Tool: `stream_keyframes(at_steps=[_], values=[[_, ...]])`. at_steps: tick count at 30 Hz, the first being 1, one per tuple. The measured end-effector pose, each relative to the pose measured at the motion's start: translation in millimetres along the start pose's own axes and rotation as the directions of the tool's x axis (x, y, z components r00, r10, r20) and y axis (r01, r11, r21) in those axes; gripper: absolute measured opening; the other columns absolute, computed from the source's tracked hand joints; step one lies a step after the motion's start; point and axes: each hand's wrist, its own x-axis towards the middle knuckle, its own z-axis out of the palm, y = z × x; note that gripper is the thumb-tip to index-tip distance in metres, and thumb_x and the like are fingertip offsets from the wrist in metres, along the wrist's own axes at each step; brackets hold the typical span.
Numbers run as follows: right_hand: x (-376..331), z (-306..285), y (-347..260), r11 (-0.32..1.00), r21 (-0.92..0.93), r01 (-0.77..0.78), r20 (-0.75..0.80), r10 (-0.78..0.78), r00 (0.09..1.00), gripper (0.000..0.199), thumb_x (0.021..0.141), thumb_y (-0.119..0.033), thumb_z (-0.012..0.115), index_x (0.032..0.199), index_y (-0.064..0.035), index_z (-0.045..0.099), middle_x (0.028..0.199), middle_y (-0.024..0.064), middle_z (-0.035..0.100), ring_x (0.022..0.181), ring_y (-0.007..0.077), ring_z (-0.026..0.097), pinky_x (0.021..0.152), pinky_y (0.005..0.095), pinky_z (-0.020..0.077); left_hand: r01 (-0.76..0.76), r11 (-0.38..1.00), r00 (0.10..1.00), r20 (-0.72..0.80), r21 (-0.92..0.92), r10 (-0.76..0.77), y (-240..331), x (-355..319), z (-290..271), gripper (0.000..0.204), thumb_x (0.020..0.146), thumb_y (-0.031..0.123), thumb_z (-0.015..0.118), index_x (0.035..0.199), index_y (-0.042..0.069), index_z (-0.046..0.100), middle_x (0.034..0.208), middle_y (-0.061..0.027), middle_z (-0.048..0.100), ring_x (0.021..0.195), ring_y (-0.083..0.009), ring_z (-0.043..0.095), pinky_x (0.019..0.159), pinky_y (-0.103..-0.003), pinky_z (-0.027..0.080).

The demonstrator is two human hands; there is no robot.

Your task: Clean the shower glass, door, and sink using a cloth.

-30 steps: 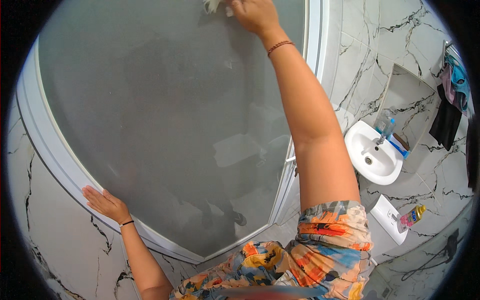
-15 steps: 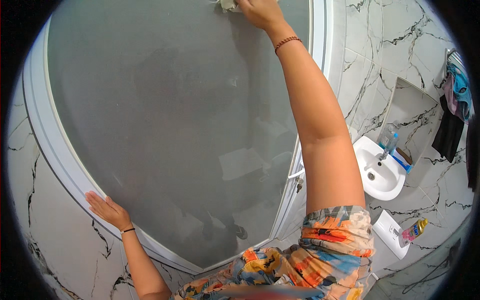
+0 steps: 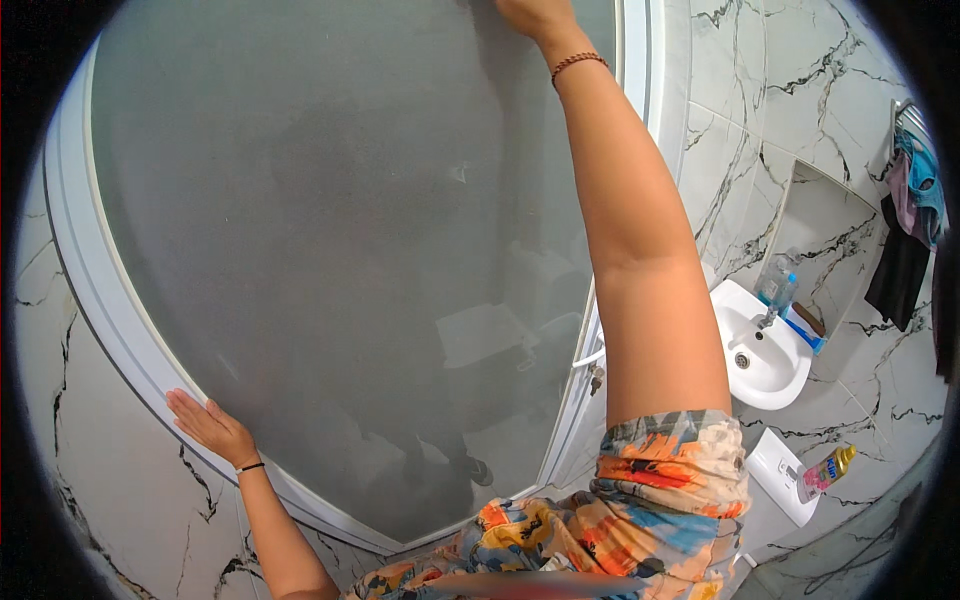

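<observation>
In the head view, a large grey frosted glass door [image 3: 330, 250] stands in front of the person, between the two forearms, set in a white frame [image 3: 112, 300]. The left hand [image 3: 215, 428] lies flat on that frame, at the door's lower left edge; its grip is unclosed, fingers straight and side by side, pinching nothing. The right hand [image 3: 538, 12] is at the door's top right, its fingers cut off by the picture's edge, so I cannot tell whether that grip is spread or closed on something.

The door looks heavy, stiff and smooth; its pane is likely slippery if wet and could crack under a knock. The firm places to take hold seem to be the frame or the white handle [image 3: 590, 358] on the door's right edge, with keys [image 3: 597, 380] just below it.

Right of the door are a white sink [image 3: 770, 375], a bottle with a yellow cap [image 3: 826, 474] on a white ledge [image 3: 772, 462], and, farther right, hanging clothes [image 3: 893, 268].
</observation>
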Motion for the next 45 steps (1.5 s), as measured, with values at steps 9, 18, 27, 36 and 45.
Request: stream_keyframes(at_steps=[9,18,27,36,45], values=[[-55.8,-42.0,41.2,0.788,-0.386,-0.480,0.013,0.525,0.851,0.053,0.092,-0.034,0.034,0.136,-0.0050,0.033,0.142,0.0154,0.031,0.130,0.0334,0.029,0.107,0.0495,0.0186,-0.005,1.000,1.000,-0.005,-0.025,0.005,1.7,-1.0,0.8,0.046,0.097,0.023,0.031,0.140,0.007,0.026,0.146,-0.0098,0.026,0.136,-0.0236,0.021,0.110,-0.042,0.011],[-261.7,-41.3,-42.4,0.714,-0.155,-0.683,0.037,0.695,0.718,0.060,0.090,-0.033,0.038,0.141,-0.0053,0.024,0.144,0.0172,0.025,0.136,0.0360,0.015,0.106,0.0559,-0.0014,0.030,0.998,0.999,-0.015,-0.047,-0.031,6.0,3.0,-0.6,0.045,0.097,0.023,0.032,0.139,0.006,0.029,0.145,-0.0097,0.027,0.135,-0.0240,0.022,0.110,-0.043,0.012],[-249.3,-40.0,-60.6,0.764,-0.010,-0.646,0.078,0.644,0.761,0.063,0.090,-0.033,0.043,0.140,-0.0018,0.022,0.147,0.0151,0.018,0.136,0.0372,0.012,0.106,0.0564,0.0031,0.046,0.995,0.999,0.002,-0.092,-0.046,14.8,2.4,1.1,0.046,0.096,0.023,0.033,0.139,0.007,0.028,0.145,-0.0102,0.027,0.136,-0.0254,0.021,0.110,-0.043,0.012],[-123.5,-19.5,-194.1,0.878,0.373,0.300,0.249,-0.406,0.879,0.064,0.080,-0.033,0.058,0.138,-0.0274,0.032,0.145,0.0025,0.029,0.134,0.0270,0.024,0.109,0.0504,0.0127,0.045,0.996,0.999,0.016,-0.071,-0.043,8.0,2.5,-2.9,0.046,0.095,0.020,0.034,0.139,0.006,0.029,0.146,-0.0099,0.026,0.136,-0.0245,0.022,0.110,-0.043,0.011],[-67.7,-26.2,-32.8,0.978,0.074,-0.194,0.185,0.178,0.966,0.054,0.092,-0.034,0.035,0.136,-0.0034,0.033,0.140,0.0154,0.034,0.132,0.0317,0.027,0.107,0.0514,0.0183,0.042,0.998,0.999,0.019,-0.050,-0.041,10.5,1.8,-1.1,0.046,0.096,0.021,0.031,0.139,0.006,0.028,0.145,-0.0103,0.027,0.136,-0.0252,0.021,0.110,-0.042,0.011]])
